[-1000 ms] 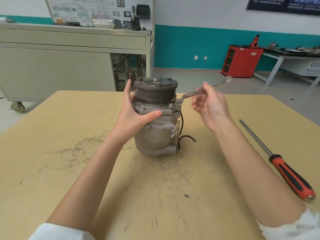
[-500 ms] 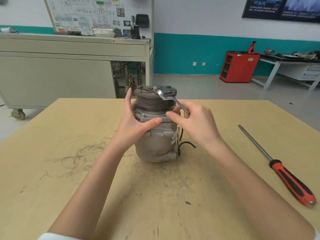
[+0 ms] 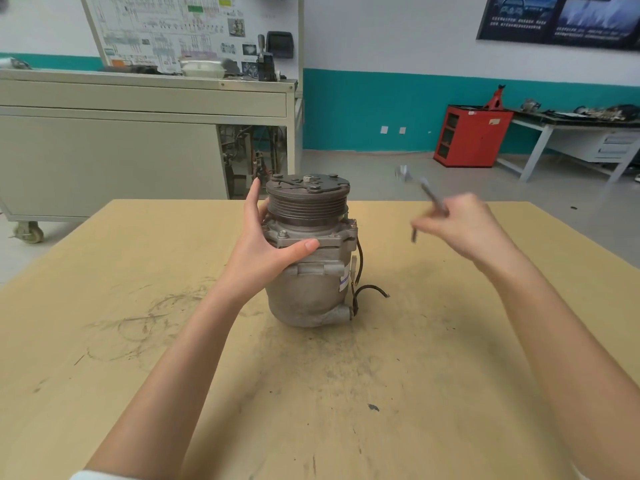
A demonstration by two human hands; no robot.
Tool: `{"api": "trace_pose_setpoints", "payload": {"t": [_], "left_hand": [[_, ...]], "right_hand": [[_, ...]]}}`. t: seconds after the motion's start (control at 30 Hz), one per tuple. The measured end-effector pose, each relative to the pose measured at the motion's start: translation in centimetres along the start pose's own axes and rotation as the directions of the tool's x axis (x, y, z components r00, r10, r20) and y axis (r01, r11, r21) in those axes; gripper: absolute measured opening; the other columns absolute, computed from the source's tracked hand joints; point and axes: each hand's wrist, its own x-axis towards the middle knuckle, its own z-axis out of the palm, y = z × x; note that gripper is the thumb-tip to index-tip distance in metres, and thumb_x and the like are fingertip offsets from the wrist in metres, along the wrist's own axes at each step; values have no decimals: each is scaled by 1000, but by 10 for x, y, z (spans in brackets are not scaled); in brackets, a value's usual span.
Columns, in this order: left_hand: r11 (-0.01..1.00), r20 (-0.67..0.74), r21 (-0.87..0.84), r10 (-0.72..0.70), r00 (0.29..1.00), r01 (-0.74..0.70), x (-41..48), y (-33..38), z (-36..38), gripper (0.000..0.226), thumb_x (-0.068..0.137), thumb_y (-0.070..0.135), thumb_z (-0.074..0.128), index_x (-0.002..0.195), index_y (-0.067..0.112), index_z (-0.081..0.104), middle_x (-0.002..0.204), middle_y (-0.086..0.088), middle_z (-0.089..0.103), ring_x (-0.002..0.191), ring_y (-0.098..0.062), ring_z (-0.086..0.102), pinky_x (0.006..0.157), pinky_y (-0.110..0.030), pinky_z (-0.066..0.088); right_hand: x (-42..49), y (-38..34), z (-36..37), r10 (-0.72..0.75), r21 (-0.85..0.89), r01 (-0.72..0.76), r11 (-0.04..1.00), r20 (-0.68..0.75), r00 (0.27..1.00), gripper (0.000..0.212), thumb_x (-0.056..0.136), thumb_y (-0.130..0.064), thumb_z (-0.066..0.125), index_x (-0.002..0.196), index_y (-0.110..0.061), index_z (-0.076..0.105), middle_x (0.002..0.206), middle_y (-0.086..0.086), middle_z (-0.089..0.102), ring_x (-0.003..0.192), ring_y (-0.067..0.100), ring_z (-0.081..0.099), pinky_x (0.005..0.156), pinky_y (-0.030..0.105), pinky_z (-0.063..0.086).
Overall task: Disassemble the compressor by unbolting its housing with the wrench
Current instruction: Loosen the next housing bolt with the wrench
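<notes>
Left-hand fingers clasp the upright grey metal compressor; right-hand fingers pinch a blurred silver wrench, well apart from it.

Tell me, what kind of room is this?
Most likely a car-repair training workshop. A compressor stands on the worktable, the right hand holds a wrench, a big wiring-diagram board rises behind the grey bench, and a red cabinet and jack stand sit by the far wall.
</notes>
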Motion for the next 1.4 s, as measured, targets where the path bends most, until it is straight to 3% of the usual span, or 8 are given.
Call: {"api": "trace_pose_setpoints", "payload": {"t": [0.2,0.3,0.47,0.63,0.73,0.87,0.97,1.4], "left_hand": [[1000,67,15,-24,997,23,4,-2,-7,133,51,59,77,154,39,-4,162,9,17,143,-6,26,117,-36,28],[998,67,-10,-56,996,56,7,-4,-10,131,52,57,78,154,39,-2,163,7,16,146,-11,24,118,-43,28],[992,110,-68,-102,989,110,9,-11,-13,128,57,52,87,154,42,4,159,7,24,137,-11,38,108,-32,38],[989,22,-110,-95,995,96,5,-10,-5,125,54,47,88,152,41,11,144,9,38,118,5,50,102,-27,44],[996,-106,-36,-86,991,82,-4,-4,6,126,54,49,87,151,44,7,153,2,29,135,-13,40,114,-39,35],[978,-390,155,-67,918,137,-24,9,38,133,53,61,83,154,37,1,150,-4,24,140,-20,25,116,-44,23],[955,-476,215,-81,876,205,-34,13,51,135,53,63,80,154,34,-6,146,-7,24,137,-22,24,112,-45,22],[971,-357,224,5,934,80,-37,7,28,127,51,67,74,154,28,10,156,3,29,144,-15,26,117,-49,26]], "right_hand": [[-15,107,28,426,-413,-292,863,284,859,23,81,-25,68,87,-3,71,82,9,59,105,21,59,57,27,38],[-21,119,37,461,-414,-334,847,257,850,26,78,-28,70,85,-3,70,69,5,51,68,21,54,52,27,31],[-22,108,32,449,-420,-333,844,214,868,27,84,-31,63,72,-6,60,63,4,48,59,21,47,52,29,29],[-30,56,-3,211,162,-187,969,-146,967,41,97,-26,40,75,-16,73,63,-3,58,66,20,53,61,31,35],[-45,18,-26,123,359,-24,933,-257,959,50,99,-31,34,69,-23,73,61,-10,53,60,11,46,57,28,34],[-62,-25,-27,64,873,-24,488,-8,998,44,100,-28,43,74,-12,74,53,2,60,50,11,55,47,19,44],[-71,-41,-9,-47,935,-138,326,162,986,30,97,-22,46,89,-5,70,70,11,71,64,16,68,58,21,54],[-86,-61,31,-89,839,125,530,-92,992,20,97,-10,49,86,-5,65,71,8,73,68,22,72,64,25,57]]}}
